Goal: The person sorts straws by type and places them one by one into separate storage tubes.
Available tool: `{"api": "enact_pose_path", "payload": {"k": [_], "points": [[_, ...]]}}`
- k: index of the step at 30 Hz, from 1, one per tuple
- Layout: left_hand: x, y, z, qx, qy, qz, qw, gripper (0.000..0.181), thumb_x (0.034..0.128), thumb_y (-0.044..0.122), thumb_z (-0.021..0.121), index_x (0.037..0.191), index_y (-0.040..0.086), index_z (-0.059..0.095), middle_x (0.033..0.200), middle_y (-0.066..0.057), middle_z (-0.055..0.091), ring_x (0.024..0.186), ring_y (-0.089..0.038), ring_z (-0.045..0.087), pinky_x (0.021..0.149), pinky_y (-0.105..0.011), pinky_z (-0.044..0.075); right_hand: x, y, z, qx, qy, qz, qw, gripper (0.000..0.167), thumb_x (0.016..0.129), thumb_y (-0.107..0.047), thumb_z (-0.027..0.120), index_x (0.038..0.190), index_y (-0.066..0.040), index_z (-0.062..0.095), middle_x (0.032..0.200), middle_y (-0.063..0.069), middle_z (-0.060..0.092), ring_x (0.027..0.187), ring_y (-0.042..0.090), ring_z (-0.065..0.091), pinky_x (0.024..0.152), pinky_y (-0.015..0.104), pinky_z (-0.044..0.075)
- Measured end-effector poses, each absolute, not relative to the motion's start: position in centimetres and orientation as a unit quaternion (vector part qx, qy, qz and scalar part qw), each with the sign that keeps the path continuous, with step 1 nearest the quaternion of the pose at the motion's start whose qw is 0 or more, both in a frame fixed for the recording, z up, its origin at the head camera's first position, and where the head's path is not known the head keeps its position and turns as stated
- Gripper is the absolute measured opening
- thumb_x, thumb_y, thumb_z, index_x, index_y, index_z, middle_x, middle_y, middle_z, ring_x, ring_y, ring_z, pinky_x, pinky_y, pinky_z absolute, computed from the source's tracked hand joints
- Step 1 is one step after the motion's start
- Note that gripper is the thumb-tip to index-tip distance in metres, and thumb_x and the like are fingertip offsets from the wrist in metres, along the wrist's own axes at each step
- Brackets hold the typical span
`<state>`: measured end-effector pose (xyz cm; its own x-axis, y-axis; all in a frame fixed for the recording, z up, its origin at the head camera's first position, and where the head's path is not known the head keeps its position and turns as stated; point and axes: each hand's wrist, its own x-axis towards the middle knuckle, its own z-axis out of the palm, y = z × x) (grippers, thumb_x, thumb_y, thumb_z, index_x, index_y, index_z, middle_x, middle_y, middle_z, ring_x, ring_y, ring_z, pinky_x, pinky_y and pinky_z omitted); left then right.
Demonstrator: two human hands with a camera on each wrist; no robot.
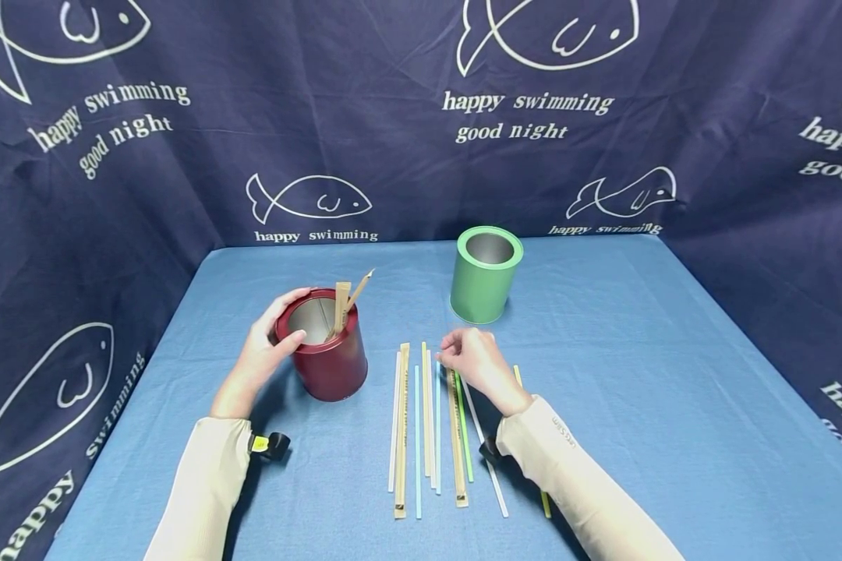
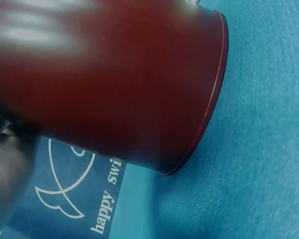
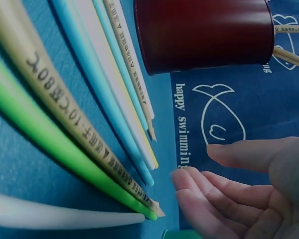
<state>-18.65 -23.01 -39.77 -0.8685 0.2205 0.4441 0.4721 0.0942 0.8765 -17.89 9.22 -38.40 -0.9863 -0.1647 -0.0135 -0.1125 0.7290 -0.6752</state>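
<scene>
My left hand (image 1: 265,343) grips the dark red can (image 1: 331,366) by its rim, thumb over the near edge and fingers at the far side. Two paper-wrapped straws (image 1: 341,308) lean out of that can. In the left wrist view, the can's red wall (image 2: 114,79) fills much of the picture. My right hand (image 1: 480,362) is over the far ends of a row of straws, holding nothing. Its thumb and fingertips are apart in the right wrist view. Below it lie a paper-wrapped straw (image 1: 458,448), a green straw (image 1: 465,436) and a white straw (image 1: 489,467).
A green can (image 1: 484,284) stands upright beyond the right hand. Left of that hand lie a blue straw (image 1: 417,444), a wrapped straw (image 1: 402,436) and several others. A yellow straw (image 1: 518,375) passes under the right forearm. Dark blue printed cloth (image 1: 407,156) hangs behind the table.
</scene>
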Motion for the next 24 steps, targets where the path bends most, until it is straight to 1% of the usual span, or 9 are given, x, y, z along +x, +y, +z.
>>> {"api": "enact_pose_path", "payload": {"k": [4,7,11,18,24], "points": [[-18.63,-23.01,-39.77,-0.232,-0.736,-0.628,0.101,0.057,0.0863,-0.008,0.052,0.142,0.000,0.043,0.137,0.007,0.051,0.118,-0.005,0.052,0.097,-0.010,0.042,-17.88,9.38,-38.53,-0.087,0.935,-0.342,0.041,0.006,0.084,-0.010,0.069,0.086,-0.005,0.069,0.075,0.000,0.068,0.070,0.010,0.057,0.073,0.027,0.049],[-18.59,-23.02,-39.72,-0.227,-0.742,-0.623,0.101,0.057,0.0865,-0.007,0.052,0.142,0.001,0.043,0.136,0.007,0.051,0.118,-0.005,0.052,0.097,-0.010,0.042,-17.84,9.54,-38.68,-0.096,0.938,-0.330,0.042,0.004,0.083,-0.010,0.069,0.083,-0.006,0.068,0.072,-0.001,0.066,0.067,0.009,0.054,0.070,0.025,0.047],[-18.53,-23.00,-39.63,-0.223,-0.746,-0.620,0.097,0.057,0.0867,-0.007,0.052,0.143,0.001,0.043,0.137,0.007,0.051,0.118,-0.005,0.051,0.098,-0.009,0.042,-17.79,9.74,-38.78,-0.105,0.942,-0.317,0.042,0.006,0.082,-0.009,0.070,0.079,-0.008,0.065,0.069,-0.001,0.063,0.063,0.008,0.051,0.068,0.023,0.044],[-18.47,-23.00,-39.51,-0.221,-0.748,-0.618,0.098,0.057,0.0868,-0.007,0.053,0.143,0.002,0.043,0.137,0.006,0.050,0.118,-0.004,0.051,0.097,-0.009,0.042,-17.62,9.89,-38.78,-0.096,0.957,-0.270,0.044,0.006,0.077,-0.009,0.072,0.077,-0.011,0.066,0.067,-0.003,0.061,0.063,0.011,0.052,0.063,0.024,0.045],[-18.49,-23.04,-39.61,-0.225,-0.746,-0.619,0.100,0.057,0.0865,-0.007,0.052,0.142,0.001,0.043,0.137,0.006,0.050,0.119,-0.005,0.051,0.098,-0.010,0.041,-17.64,9.88,-38.96,-0.086,0.966,-0.238,0.051,0.011,0.075,-0.012,0.076,0.074,-0.013,0.065,0.068,-0.003,0.061,0.066,0.014,0.053,0.063,0.028,0.046]]}}
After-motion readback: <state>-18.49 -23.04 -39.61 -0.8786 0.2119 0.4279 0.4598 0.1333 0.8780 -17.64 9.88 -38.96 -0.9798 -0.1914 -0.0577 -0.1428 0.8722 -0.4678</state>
